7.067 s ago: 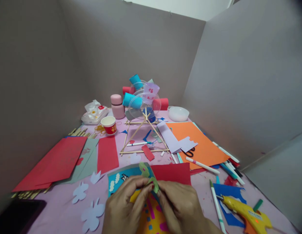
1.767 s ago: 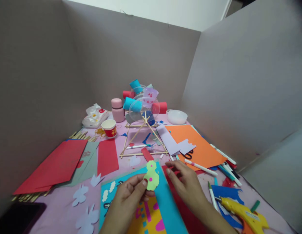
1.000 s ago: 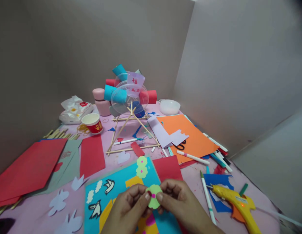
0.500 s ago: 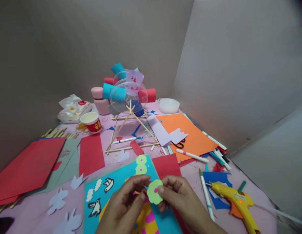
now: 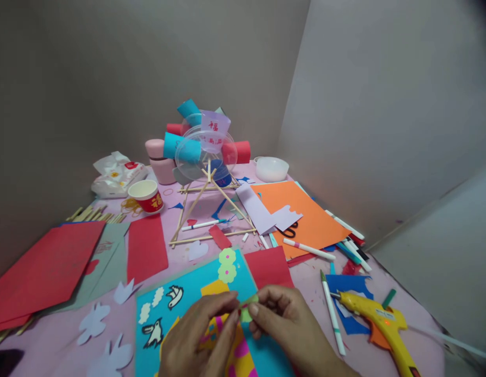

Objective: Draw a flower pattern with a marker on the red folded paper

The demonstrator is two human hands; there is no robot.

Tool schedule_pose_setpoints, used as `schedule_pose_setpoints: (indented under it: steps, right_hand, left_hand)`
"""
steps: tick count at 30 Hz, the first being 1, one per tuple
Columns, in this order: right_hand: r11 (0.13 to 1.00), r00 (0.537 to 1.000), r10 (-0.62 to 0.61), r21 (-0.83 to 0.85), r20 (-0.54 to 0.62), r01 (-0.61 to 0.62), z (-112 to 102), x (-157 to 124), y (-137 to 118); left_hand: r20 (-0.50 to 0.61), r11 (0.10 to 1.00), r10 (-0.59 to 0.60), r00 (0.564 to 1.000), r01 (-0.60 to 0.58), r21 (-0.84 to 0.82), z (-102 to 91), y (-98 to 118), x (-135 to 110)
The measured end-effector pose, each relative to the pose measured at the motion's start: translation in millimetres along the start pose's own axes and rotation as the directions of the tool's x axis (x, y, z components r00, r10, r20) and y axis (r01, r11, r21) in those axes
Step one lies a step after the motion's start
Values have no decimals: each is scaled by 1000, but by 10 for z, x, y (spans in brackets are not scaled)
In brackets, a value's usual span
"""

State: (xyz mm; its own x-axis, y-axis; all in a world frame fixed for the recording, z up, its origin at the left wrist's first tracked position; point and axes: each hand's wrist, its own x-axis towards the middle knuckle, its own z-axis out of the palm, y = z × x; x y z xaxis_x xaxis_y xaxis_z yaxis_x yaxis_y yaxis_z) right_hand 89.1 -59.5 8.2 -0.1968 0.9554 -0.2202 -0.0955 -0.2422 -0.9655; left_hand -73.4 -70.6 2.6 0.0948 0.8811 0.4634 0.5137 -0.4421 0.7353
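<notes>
A small light-green paper flower [image 5: 246, 314] is held over the blue sheet, tilted or bent so that less of its face shows. My right hand [image 5: 287, 320] pinches its right side between thumb and fingers. The fingertips of my left hand [image 5: 199, 330] close on its left edge. Beneath both hands lies a blue sheet [image 5: 190, 275] with bird and cloud cutouts and a yellow shape [image 5: 214, 288] with pink patches, partly hidden by the hands. Two matching green flowers [image 5: 227, 265] lie at the sheet's top edge.
A yellow hot glue gun [image 5: 378, 314] lies right, beside a green-capped marker [image 5: 332, 314]. Behind stands a stick-frame wheel model [image 5: 209, 178] with paper cylinders. Red paper [image 5: 46, 272], a paper cup [image 5: 146, 196] and orange paper [image 5: 301, 209] with scissors [image 5: 290, 230] surround it.
The green flower has turned from facing me to a tilted or bent position, and its pink centre is mostly hidden. My left fingertips have closed in on its edge.
</notes>
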Motion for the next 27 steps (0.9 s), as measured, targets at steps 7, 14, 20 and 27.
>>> schedule_pose_setpoints:
  steps: [7,14,20,27]
  right_hand:
    - [998,999,13,66,37,-15,5,1,15]
    - [999,998,-3,50,57,0,17,3,55]
    - [998,998,-5,64,57,1,17,12,64]
    - [996,997,-74,41,31,73,7,5,47]
  left_hand:
    - [110,816,486,867,-495,297,12,-284,-133]
    - [189,770,523,831,-556,312,-62,-352,-148]
    - [123,850,450,885,-466,246,-48,-175,-94]
    - [251,932,-254,934,306,-195,-9,-8,80]
